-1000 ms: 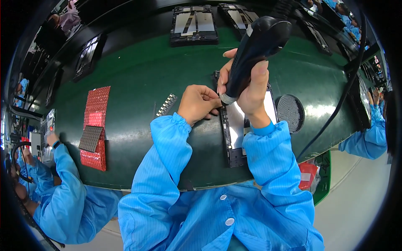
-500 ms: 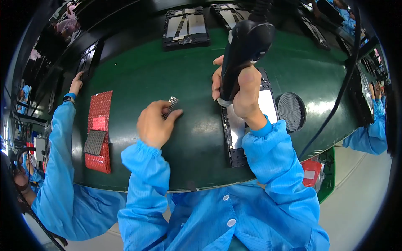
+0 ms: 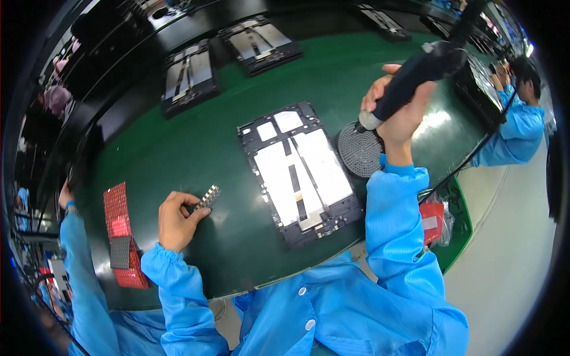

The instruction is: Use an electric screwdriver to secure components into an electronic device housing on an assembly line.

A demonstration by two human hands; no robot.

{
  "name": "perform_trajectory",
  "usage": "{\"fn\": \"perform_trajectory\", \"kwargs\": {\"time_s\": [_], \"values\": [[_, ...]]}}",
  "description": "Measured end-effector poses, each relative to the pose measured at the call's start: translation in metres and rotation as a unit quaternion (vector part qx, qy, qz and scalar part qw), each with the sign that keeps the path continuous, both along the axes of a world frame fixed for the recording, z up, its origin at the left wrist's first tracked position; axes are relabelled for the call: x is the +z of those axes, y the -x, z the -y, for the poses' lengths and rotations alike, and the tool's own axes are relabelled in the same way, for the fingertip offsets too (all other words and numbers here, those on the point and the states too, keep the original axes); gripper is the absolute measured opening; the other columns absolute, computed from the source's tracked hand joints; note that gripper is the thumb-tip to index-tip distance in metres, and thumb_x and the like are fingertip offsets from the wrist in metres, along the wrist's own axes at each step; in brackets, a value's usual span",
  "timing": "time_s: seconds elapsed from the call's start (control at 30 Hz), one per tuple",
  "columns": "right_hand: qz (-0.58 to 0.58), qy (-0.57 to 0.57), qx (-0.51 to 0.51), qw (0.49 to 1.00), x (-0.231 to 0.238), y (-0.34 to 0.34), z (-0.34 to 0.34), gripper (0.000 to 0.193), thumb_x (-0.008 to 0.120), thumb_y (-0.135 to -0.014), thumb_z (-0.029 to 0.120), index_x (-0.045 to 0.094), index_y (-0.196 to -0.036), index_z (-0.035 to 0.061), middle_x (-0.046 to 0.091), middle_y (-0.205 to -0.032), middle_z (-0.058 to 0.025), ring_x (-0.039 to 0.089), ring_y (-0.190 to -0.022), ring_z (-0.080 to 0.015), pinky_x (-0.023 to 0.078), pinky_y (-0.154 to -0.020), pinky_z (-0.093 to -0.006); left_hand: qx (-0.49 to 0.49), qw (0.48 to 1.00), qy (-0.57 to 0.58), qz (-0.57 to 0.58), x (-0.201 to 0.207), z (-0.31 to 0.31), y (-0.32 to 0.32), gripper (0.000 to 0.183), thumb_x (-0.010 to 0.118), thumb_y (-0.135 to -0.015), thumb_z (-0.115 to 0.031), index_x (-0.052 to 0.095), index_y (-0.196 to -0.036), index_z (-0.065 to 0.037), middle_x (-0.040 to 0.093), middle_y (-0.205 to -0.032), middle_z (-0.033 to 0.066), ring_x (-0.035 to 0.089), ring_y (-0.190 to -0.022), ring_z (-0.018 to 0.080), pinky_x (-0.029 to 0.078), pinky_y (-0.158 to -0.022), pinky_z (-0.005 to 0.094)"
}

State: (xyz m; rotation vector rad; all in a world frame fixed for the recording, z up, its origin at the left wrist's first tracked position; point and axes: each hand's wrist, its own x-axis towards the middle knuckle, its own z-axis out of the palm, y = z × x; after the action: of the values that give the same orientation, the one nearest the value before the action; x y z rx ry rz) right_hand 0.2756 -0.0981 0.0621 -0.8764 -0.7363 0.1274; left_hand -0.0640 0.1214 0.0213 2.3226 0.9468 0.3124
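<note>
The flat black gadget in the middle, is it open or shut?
Open. No cover lies over the gadget, so its white panels and dark strips show.

Red bubble wrap [image 3: 116, 204] lies at the left of the green surface [image 3: 160, 154], a dark sheet [image 3: 120, 253] lying across it. Along the far side sit two flat black-and-silver units [image 3: 261, 44] next to each other, with another unit [image 3: 383, 22] well apart to the right. Below the near right edge, a green bin [image 3: 462, 228] holds a red bag [image 3: 431, 222] and a clear bag [image 3: 446, 228] over pale floor [image 3: 499, 237]. Co-workers in blue show at the right [image 3: 516, 136] and left [image 3: 80, 255].
</note>
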Motion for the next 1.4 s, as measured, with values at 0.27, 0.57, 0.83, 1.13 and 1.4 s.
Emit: {"fn": "perform_trajectory", "kwargs": {"time_s": [0.27,0.57,0.83,1.13,1.4], "values": [[0.001,0.027,-0.047,0.999,-0.017,-0.011,-0.011,0.066,0.04,-0.093,0.056,0.052,-0.106,-0.0078,0.056,-0.065,-0.0108,0.054,-0.05,-0.0162,0.044,-0.046,-0.027,0.021,0.986,0.162,0.026,-0.001,-0.002,-0.006,0.025,0.082,-0.061,0.0,0.063,-0.078,0.004,0.059,-0.068,0.0016,0.05,-0.059,0.0058,0.042,-0.053,0.0211],[0.003,0.027,-0.058,0.998,-0.023,-0.017,-0.013,0.06,0.042,-0.094,0.053,0.054,-0.102,-0.0058,0.056,-0.064,-0.0097,0.055,-0.049,-0.014,0.044,-0.046,-0.025,-0.029,0.996,0.053,-0.06,0.012,0.0,-0.004,0.033,0.086,-0.056,-0.008,0.064,-0.077,0.005,0.059,-0.071,0.005,0.052,-0.059,0.0101,0.045,-0.054,0.0241],[0.009,0.021,-0.053,0.998,-0.024,-0.006,-0.023,0.055,0.043,-0.095,0.048,0.054,-0.103,-0.0057,0.057,-0.065,-0.0105,0.054,-0.05,-0.0142,0.044,-0.046,-0.0259,-0.046,0.993,0.002,-0.111,0.014,-0.001,0.005,0.029,0.085,-0.057,-0.012,0.064,-0.071,0.001,0.06,-0.066,0.0048,0.052,-0.057,0.0117,0.043,-0.052,0.0265],[0.041,-0.038,0.168,0.984,0.019,0.056,-0.036,0.094,0.025,-0.08,0.08,0.045,-0.118,-0.0036,0.054,-0.071,-0.0082,0.055,-0.058,-0.0168,0.046,-0.054,-0.0302,-0.04,0.953,0.298,0.03,0.01,-0.013,-0.013,0.017,0.082,-0.066,-0.008,0.067,-0.071,0.0,0.062,-0.062,0.0018,0.057,-0.06,0.0074,0.046,-0.056,0.0236],[0.07,0.083,0.202,0.973,0.016,0.106,-0.093,0.091,0.023,-0.083,0.077,0.044,-0.116,-0.0055,0.053,-0.07,-0.0085,0.055,-0.055,-0.0166,0.047,-0.051,-0.03,-0.019,0.997,0.052,-0.046,0.009,0.005,-0.015,0.014,0.08,-0.064,-0.006,0.069,-0.071,0.0,0.063,-0.066,0.0125,0.062,-0.059,0.0225,0.049,-0.056,0.0302]]}}
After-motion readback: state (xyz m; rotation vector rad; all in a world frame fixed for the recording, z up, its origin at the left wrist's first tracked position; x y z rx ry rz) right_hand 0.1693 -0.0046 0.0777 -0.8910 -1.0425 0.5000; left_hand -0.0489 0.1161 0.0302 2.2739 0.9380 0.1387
